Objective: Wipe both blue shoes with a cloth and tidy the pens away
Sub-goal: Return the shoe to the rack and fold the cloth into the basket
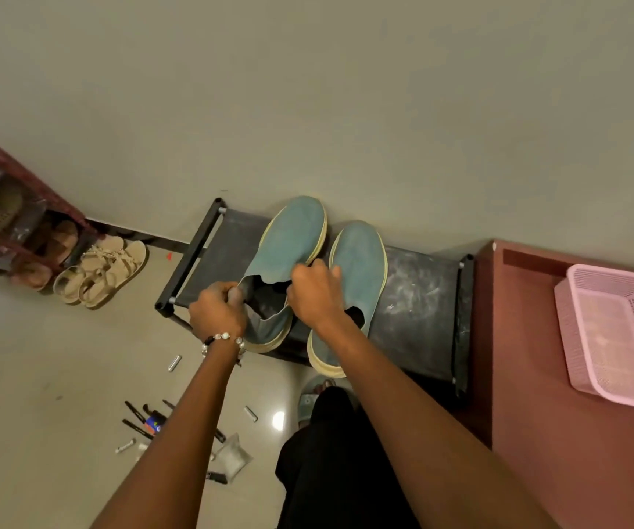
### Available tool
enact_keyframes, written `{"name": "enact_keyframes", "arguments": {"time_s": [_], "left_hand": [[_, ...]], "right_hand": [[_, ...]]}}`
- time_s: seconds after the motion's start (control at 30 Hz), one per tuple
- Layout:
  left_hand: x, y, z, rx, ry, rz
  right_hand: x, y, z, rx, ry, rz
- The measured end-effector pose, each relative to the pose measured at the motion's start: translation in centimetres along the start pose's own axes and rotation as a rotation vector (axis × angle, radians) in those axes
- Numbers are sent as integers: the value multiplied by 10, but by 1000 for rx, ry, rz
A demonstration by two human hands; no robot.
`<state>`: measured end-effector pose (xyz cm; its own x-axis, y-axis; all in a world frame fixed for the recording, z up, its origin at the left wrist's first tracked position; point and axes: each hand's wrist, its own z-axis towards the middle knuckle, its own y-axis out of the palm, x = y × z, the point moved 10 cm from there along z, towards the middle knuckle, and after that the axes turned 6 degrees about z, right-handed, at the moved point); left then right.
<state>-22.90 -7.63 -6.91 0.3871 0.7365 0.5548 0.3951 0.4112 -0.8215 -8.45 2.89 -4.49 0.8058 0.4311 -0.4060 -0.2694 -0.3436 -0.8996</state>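
Observation:
Two blue slip-on shoes with pale yellow soles rest on a low black rack (418, 299) against the wall. My left hand (218, 313) pinches the left edge of the left blue shoe (288, 242) at its opening. On that shoe's tongue edge, my right hand (317, 294) has closed, partly covering the right blue shoe (359, 261) beside it. Several black pens (137, 418) lie scattered on the floor at lower left, partly hidden by my left forearm. No cloth is clearly visible in either hand.
A pink plastic basket (613, 334) sits on a reddish-brown cabinet at the right. Beige sandals (105, 273) and a shoe shelf stand at the left. Small silver caps and a white pouch (231, 458) lie on the floor near my slippered foot (309, 399).

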Motion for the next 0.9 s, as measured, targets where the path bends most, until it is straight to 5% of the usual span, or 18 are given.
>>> {"name": "enact_keyframes", "arguments": {"time_s": [0.5,0.73,0.9], "left_hand": [[11,4,-40,-37,3,-94],[45,-39,-79,85,90,-255],[103,-1,-152,-168,259,-401]], "right_hand": [[27,-6,-24,-34,-13,31],[105,-49,-107,247,169,694],[194,-64,-214,388,381,1017]]}}
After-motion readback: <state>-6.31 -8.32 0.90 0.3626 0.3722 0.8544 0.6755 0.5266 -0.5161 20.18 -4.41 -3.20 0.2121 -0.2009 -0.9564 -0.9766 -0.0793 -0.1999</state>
